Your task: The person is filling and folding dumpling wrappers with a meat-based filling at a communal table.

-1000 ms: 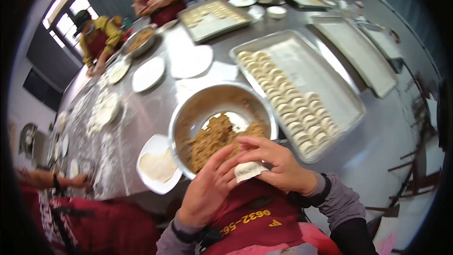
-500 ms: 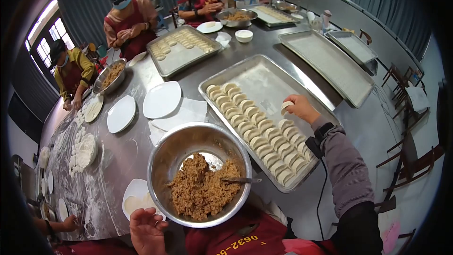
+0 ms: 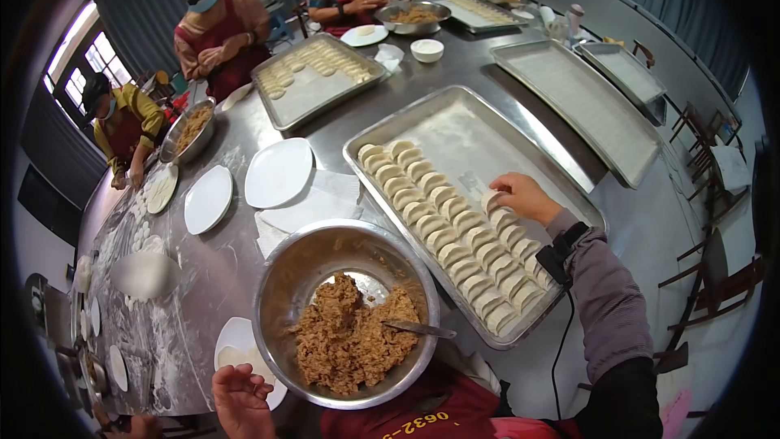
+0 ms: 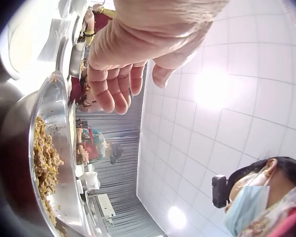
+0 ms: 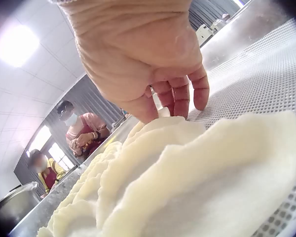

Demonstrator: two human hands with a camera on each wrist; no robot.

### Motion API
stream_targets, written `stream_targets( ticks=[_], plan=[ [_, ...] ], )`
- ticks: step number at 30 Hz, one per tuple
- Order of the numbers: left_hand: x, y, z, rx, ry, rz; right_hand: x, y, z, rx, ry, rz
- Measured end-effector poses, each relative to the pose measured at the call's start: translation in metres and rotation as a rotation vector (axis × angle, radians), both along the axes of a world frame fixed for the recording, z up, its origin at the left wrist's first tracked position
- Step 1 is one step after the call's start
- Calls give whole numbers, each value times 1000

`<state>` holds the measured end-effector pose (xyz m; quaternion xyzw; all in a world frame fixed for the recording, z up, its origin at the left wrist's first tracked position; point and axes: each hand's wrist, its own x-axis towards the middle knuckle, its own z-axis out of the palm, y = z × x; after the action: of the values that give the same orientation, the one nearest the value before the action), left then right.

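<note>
My right hand [image 3: 526,197] pinches a dumpling [image 3: 490,200] at the far end of the nearest row in a metal tray [image 3: 465,96]. Seen from the right wrist, thumb and fingers reach down at the end of a line of pleated dumplings [image 5: 222,163] on a perforated liner. My left hand [image 3: 242,402] holds nothing; its fingers are loosely bent beside a steel bowl [image 3: 268,276] of brown minced filling [image 3: 349,337]. A spoon handle [image 3: 418,328] leans over that bowl's rim. Under the left fingertips, a white plate [image 3: 236,332] carries pale dough wrappers, partly hidden by hand and bowl.
Two white plates [image 3: 279,172] and paper sheets lie beyond the bowl. Further trays [image 3: 577,106] stand at the right and a dumpling tray [image 3: 284,118] at the back. Flour covers the left of the table. Several people in aprons work around it; chairs [image 3: 715,276] stand at right.
Both hands were together over the bowl with a dumpling. They parted: the right carried it to the tray and has now lowered it at the row's end. The left moved to the bowl's left side.
</note>
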<state>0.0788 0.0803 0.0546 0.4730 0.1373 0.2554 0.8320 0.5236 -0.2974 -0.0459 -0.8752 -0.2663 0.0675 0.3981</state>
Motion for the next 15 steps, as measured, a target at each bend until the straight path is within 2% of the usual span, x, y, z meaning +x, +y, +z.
stream_targets(
  ticks=[3, 8, 11, 15],
  plan=[
    [3, -4, -3, 135, 88, 220, 2, -1, 0, -23, 73, -42],
    [5, -10, 0, 107, 78, 207, 4, 2, -3, -27, 177, 4],
    [3, -10, 0, 80, 70, 196, 2, 0, -7, 27, 126, 23],
    [2, -6, -5, 9, 36, 183, -5, 6, 8, -89, -149, 100]
  ],
)
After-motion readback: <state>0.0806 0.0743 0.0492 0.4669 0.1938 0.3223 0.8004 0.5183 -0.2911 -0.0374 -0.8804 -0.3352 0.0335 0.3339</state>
